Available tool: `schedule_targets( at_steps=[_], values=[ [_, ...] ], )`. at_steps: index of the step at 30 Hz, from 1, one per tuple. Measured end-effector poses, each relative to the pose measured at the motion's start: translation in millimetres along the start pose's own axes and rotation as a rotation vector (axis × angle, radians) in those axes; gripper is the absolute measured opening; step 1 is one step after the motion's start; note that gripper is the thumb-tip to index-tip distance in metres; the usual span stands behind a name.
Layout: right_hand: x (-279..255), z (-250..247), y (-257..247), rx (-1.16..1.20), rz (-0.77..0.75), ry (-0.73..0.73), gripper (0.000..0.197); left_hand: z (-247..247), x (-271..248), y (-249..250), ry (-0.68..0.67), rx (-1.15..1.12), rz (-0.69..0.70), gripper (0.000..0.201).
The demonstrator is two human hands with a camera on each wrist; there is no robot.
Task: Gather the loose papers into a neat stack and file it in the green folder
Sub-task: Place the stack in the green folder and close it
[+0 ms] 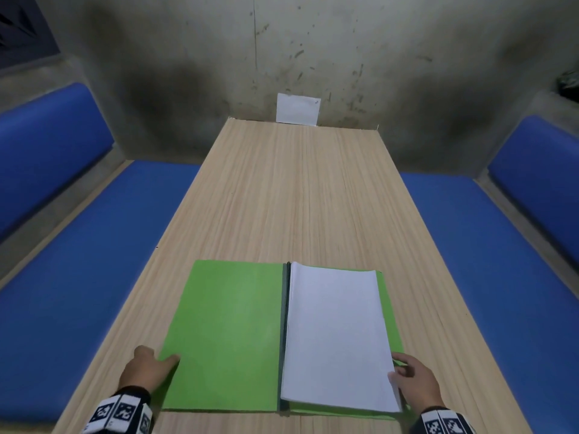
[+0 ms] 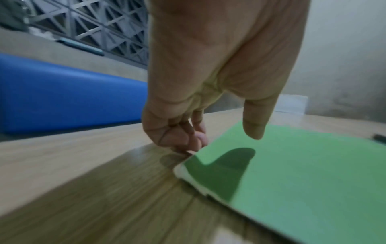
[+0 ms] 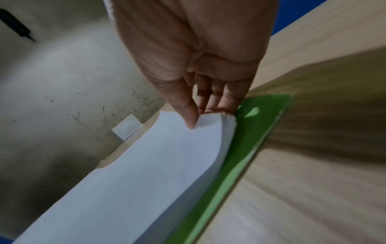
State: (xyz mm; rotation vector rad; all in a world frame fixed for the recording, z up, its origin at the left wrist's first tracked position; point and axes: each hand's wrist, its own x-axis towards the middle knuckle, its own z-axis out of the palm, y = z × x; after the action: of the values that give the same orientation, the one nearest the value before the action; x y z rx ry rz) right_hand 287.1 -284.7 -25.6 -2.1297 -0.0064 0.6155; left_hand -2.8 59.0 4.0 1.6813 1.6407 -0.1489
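**Papers in the folder, cover not yet closed**

Fingers (image 1: 397, 358) of the right hand (image 1: 413, 382) pinch the near right corner of the paper stack (image 1: 336, 333), which lies squared on the right leaf of the open green folder (image 1: 225, 333) on the wooden table (image 1: 297, 189). The stacking looks done; closing the cover remains.

From the left wrist, the left hand (image 2: 208, 82) curls its fingers at the edge of the matte green cover (image 2: 303, 173), thumb hovering above; whether it grips is unclear.

From the right wrist, the thumb (image 3: 185, 107) and fingers hold the sheets' corner, thin white edges fanned slightly above smooth green card (image 3: 250, 140).
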Motion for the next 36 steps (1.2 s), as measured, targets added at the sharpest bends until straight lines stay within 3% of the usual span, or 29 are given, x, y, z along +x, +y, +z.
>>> schedule_targets(
  at_steps=[3,6,10,12,16,18,20,24,31,33,36],
  values=[
    [4,-3,0,0.009,-0.006,0.013,0.032,-20,-7,7,-0.072,-0.054,0.086,0.048],
    [10,-2,5,0.002,0.004,0.013,0.036,-48,-22,26,-0.101,-0.162,0.251,0.047],
    [13,1,8,0.028,0.015,0.027,0.037,-74,-67,69,-0.203,-0.281,0.493,0.009],
    [12,4,8,0.048,0.023,0.038,0.034,-66,-91,92,-0.324,-0.291,0.568,0.013],
    [6,7,8,0.124,0.078,0.059,0.021,-3,-106,113,-0.6,-0.173,0.686,0.059],
    [2,8,7,0.176,0.116,0.045,0.018,34,-103,111,-0.651,-0.095,0.745,0.06],
    [-1,6,4,0.255,0.151,0.037,0.014,70,-102,108,-0.619,0.187,0.821,0.043],
    [-8,-5,-4,0.295,0.165,0.026,0.025,110,-97,100,-0.473,0.536,0.927,0.047],
    [-9,-10,0,0.308,0.203,0.002,0.014,134,-93,91,-0.317,0.702,1.002,0.049],
    [-7,-12,0,0.303,0.162,0.054,0.011,136,-93,93,-0.307,0.72,1.006,0.049],
    [-10,-16,-1,0.11,0.113,0.167,0.015,133,-95,95,-0.326,0.679,1.002,0.049]
  ],
)
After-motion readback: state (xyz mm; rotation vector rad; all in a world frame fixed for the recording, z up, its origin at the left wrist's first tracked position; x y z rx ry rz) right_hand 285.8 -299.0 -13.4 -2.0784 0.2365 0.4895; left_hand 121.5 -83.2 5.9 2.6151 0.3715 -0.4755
